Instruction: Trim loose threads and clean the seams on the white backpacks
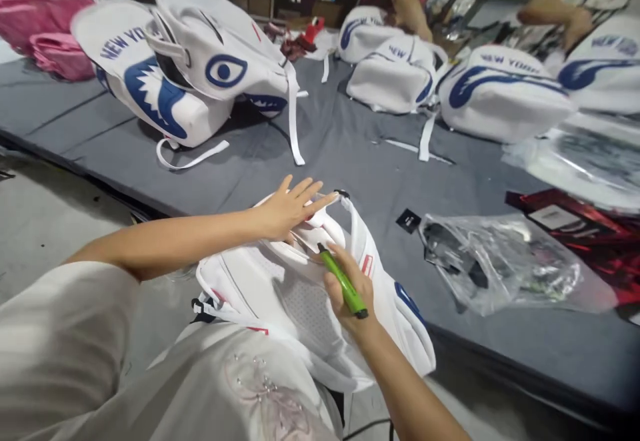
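A: Item one, nearest you: white backpack [300, 294], lying over the near edge of the grey counter [350, 154], partly on your lap. Where are your hands?

B: Your left hand [287, 211] lies flat on its top, fingers spread and apart. Your right hand [350, 291] is closed around a green marker [345, 284], tip toward the fabric.

A: Handling?

B: Soft, light, floppy by the look of it; likely to sag. Take it by the top loop [345, 195] or a strap.

A: Item two, mid-counter?

B: Clear plastic bag [500, 264], crinkled and slippery-looking, beside a small black tag [409, 220].

A: Farthest?

B: Shark-face backpacks [190, 67], white and blue, and another person's arm [407, 4] at work on one.
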Demonstrator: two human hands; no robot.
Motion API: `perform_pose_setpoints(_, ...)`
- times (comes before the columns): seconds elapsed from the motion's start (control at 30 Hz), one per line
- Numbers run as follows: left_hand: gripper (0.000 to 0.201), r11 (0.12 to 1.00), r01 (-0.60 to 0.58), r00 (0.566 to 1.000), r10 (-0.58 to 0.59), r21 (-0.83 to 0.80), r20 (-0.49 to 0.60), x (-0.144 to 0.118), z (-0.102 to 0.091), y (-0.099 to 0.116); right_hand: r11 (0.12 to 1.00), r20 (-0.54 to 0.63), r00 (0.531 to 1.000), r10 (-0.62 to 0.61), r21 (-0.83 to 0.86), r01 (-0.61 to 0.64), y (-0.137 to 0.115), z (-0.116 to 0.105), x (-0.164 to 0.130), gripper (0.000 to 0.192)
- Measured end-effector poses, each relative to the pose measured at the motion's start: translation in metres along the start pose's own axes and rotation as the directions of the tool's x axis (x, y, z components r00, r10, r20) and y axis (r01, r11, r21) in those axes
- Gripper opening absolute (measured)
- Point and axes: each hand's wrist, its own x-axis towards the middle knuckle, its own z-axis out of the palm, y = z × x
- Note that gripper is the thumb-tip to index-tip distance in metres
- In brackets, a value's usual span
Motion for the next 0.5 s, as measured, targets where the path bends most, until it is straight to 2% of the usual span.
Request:
perform_pose_setpoints(0.07, 0.137, 0.998, -0.027, 1.000, 0.027, 0.050, 0.009, 0.000, -0.001, 0.002, 0.993, -0.070, 0.991, 0.112, 0.036, -0.110, 0.004, 0.000, -0.001, 0.037)
perform_pose_setpoints(0.13, 0.135, 0.998, -0.007, 1.000, 0.005, 0.063, 0.030, 0.001, -0.001, 0.006, 0.993, -0.067, 0.990, 0.121, 0.001, -0.121, 0.005, 0.000, 0.000, 0.028)
perform_pose_setpoints(0.2, 0.126, 0.998, 0.027, 0.999, -0.029, 0.056, 0.041, 0.004, 0.000, 0.008, 0.997, -0.015, 0.998, 0.062, -0.051, -0.063, 0.005, -0.002, 0.004, 0.018)
perform_pose_setpoints(0.3, 0.108, 0.999, 0.022, 1.000, -0.022, 0.050, 0.013, 0.006, 0.002, 0.011, 0.999, 0.084, 0.996, 0.000, -0.049, 0.004, 0.005, -0.013, 0.013, 0.019)
perform_pose_setpoints(0.5, 0.091, 1.000, -0.010, 1.000, 0.010, 0.025, -0.009, 0.005, 0.005, 0.008, 0.992, 0.291, 0.949, 0.122, -0.068, -0.107, 0.005, -0.035, 0.031, 0.024)
